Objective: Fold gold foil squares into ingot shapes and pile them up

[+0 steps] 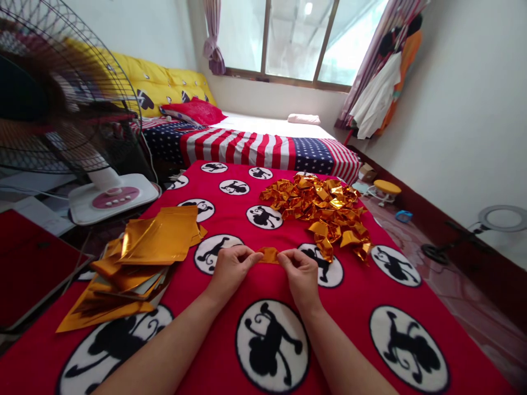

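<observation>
A small folded piece of gold foil paper (269, 255) is stretched between my two hands, just above the red cloth with round black-and-white figures (263, 285). My left hand (235, 266) pinches its left end between thumb and fingers. The right end is pinched the same way by my right hand (301, 270). Beyond my right hand lies a heap of folded gold foil pieces (317, 200), crumpled in look and shiny. To the left of my left hand rests a loose stack of flat gold foil sheets (156, 236), some fanned out under the top ones.
A fan (111, 195) with blurred blades stands at the left, beside a red box (33, 269). Behind the cloth is a bed with a flag-patterned cover (247, 148). A yellow stool (387, 187) and a ring light (502, 218) are at the right.
</observation>
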`<state>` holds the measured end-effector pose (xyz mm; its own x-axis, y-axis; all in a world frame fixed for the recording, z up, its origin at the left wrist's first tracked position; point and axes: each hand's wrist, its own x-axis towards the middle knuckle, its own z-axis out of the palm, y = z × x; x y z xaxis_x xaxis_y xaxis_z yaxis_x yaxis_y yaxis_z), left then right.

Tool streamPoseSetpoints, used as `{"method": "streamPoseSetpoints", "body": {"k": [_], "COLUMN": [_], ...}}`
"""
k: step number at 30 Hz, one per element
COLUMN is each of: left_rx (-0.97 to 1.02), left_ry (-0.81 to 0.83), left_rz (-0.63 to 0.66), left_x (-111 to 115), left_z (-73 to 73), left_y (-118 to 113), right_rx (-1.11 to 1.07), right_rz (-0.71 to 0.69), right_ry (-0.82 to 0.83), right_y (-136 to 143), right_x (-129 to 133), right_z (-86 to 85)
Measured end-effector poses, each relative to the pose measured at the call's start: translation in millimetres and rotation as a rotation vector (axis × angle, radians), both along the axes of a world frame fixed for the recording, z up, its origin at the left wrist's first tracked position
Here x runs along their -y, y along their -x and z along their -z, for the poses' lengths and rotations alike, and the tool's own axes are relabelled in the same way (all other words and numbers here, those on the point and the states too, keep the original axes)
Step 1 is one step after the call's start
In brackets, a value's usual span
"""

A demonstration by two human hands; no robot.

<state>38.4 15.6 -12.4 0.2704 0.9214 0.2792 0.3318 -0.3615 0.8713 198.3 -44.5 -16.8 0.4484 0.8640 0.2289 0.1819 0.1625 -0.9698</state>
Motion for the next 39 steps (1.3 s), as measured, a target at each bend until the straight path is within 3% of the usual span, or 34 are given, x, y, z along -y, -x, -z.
{"method": "streamPoseSetpoints", "body": {"k": [22, 28, 30, 35, 39], "left_rx": [0.005, 0.171, 0.214, 0.147, 0.069], "left_ry": [0.045, 0.169, 0.149, -0.007, -0.096], "left_rz": [0.009, -0.120, -0.076, 0.211, 0.221], "left_x": [-2, -10, -9, -2, 0], "left_z": [-4.0, 1.5, 2.0, -2.2, -3.9], "left_y": [4, 13, 13, 6, 4], "right_rx": [-0.055, -0.224, -0.280, -0.363, -0.317], "right_rz": [-0.004, 0.068, 0.061, 0.005, -0.068], "right_ry": [0.118, 0.104, 0.090, 0.084, 0.140], "right_y": [1, -5, -6, -6, -8], "right_x": [-1, -1, -2, -1, -1], "right_z": [-2.0, -1.3, -2.5, -6.0, -5.1]}}
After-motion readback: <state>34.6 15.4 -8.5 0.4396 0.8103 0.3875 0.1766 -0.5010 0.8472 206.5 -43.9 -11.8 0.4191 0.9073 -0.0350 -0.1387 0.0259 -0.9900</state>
